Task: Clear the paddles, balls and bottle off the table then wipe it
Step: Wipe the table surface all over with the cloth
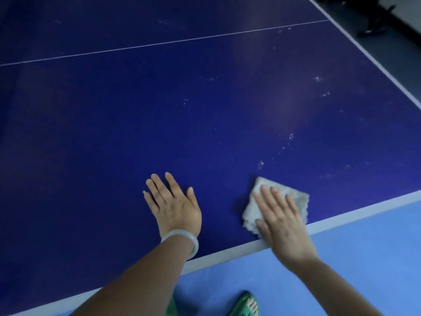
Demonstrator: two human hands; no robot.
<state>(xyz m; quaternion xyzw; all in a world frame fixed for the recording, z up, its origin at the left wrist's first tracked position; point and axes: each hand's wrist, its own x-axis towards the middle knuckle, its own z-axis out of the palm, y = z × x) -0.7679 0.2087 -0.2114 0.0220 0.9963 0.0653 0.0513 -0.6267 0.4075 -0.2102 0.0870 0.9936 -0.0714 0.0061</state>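
Right hand (282,222) flat, fingers straight on folded cloth (284,197); left hand (175,206) flat, fingers spread on table (114,133)

We find no text, label, brand, number or sign that can be read anywhere in this view. The dark blue desk (159,115) carries only plain white lines along its near and right edges and one thin line across its far part, and the folded cloth (284,197) by the near edge bears no print we can make out.
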